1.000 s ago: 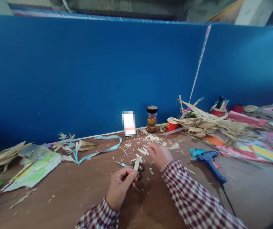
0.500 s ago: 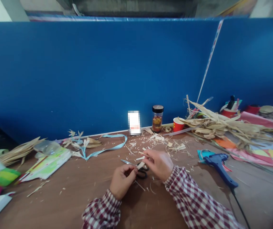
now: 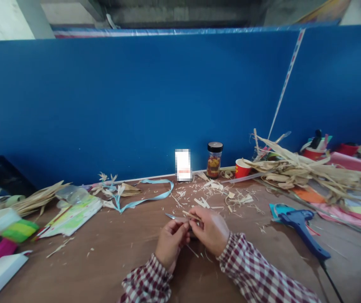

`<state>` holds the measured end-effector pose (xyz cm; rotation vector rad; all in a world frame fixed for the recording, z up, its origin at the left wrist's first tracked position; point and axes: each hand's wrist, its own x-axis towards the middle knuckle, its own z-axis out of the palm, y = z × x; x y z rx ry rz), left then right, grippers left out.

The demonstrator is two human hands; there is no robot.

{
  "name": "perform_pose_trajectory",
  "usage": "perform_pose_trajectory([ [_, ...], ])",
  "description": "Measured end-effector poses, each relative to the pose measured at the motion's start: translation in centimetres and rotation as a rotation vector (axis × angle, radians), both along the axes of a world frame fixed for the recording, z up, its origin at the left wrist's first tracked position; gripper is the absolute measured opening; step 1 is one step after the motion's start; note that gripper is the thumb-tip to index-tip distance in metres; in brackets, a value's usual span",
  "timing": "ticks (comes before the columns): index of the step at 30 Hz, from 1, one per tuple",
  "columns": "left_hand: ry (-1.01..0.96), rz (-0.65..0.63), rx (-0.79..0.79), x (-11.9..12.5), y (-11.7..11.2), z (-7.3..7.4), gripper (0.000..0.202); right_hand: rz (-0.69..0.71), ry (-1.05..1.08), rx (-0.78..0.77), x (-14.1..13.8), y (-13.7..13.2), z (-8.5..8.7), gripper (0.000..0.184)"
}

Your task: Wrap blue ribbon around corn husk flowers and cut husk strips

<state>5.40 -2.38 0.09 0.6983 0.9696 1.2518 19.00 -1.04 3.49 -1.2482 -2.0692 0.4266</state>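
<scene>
My left hand (image 3: pixel 171 244) is closed in a pinch, its fingertips almost meeting those of the other hand. Whatever lies between its thumb and finger is too small and hidden to make out. A thin straw-coloured strip (image 3: pixel 191 216), like dried corn husk, is pinched in my right hand (image 3: pixel 212 229) and points up to the left. Under the hands lies a pair of scissors (image 3: pixel 170 216); one blade tip shows and the handles are covered. Short pale husk strips (image 3: pixel 203 203) and fine scraps are scattered on the brown table (image 3: pixel 104 261) just beyond.
A blue hot glue gun (image 3: pixel 303 229) lies at right, before a heap of dried husks (image 3: pixel 294 168). A lidded jar (image 3: pixel 215 162) and a red paper cup (image 3: pixel 242 168) stand by the blue partition (image 3: pixel 136 105). Light blue ribbon (image 3: pixel 155 196) and a painted sheet (image 3: pixel 76 214) are at left.
My hands have drawn closer together, and the pale strip that spanned them is no longer visible there. Several pale strips now show on the table beyond my fingers. The view has shifted slightly left.
</scene>
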Motion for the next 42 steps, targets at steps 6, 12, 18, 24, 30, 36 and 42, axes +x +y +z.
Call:
perform_pose_trajectory([
  [6,-0.027,0.045,-0.093,-0.8,0.3,0.5,0.026,0.081,-0.019,0.092,0.2,-0.1,0.4,0.027],
  [12,-0.023,0.098,-0.096,-1.2,0.6,1.0,0.028,0.066,-0.009,0.153,0.7,0.4,0.2,0.039],
  [18,0.035,0.112,-0.054,-1.2,0.5,0.9,0.029,0.141,0.135,0.045,0.1,-0.1,-0.2,0.021],
  [24,0.15,0.064,0.031,-0.8,0.1,0.4,0.027,0.08,0.269,-0.156,-0.1,0.5,-1.0,0.026],
  [30,0.195,0.027,0.036,-0.7,0.2,0.1,0.029,0.109,0.158,-0.092,0.1,0.5,-0.5,0.011],
  [36,0.188,-0.005,0.002,-1.2,0.3,0.3,0.029,0.082,0.117,-0.012,-0.2,0.1,-0.5,0.018],
  [42,0.183,-0.018,0.03,-1.1,0.1,0.6,0.027,0.027,-0.011,0.095,0.3,0.5,-0.4,0.022],
])
